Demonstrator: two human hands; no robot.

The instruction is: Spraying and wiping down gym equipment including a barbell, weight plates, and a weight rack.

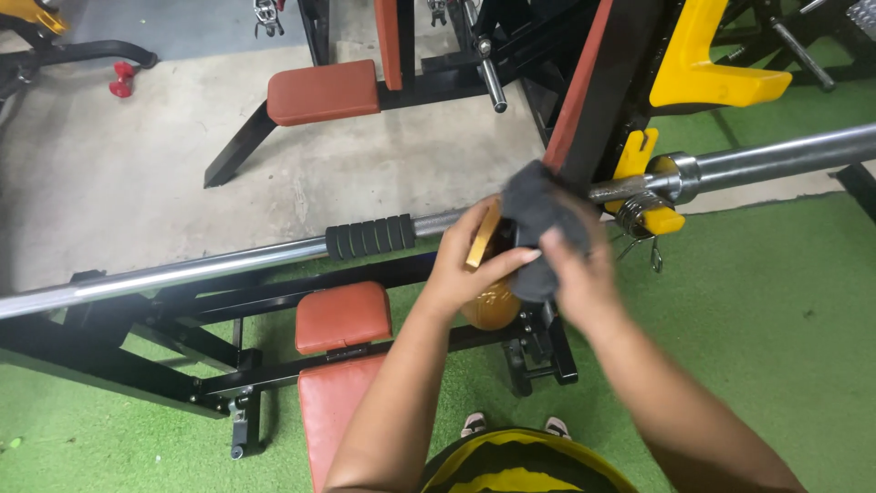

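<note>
At the far left, a steel barbell [192, 270] is seen running across the frame, with a black ribbed grip sleeve [370, 237] fitted around it. Below it, a brown padded bench [343, 318] is set on a black frame over green turf [776, 310]. Nearer the middle, a gold-coloured bottle [491, 301] is gripped by the left hand [465, 269], whose fingers are curled around the bottle's upper part just below the bar. Just to the right, a dark grey cloth [538, 219] is pinched by the right hand [579, 274], fingers closed on it; the cloth is pressed against the bottle's top and lies touching the bar. Further right, yellow hooks [707, 78] and a spring collar [641, 213] are seen on the rack.
</note>
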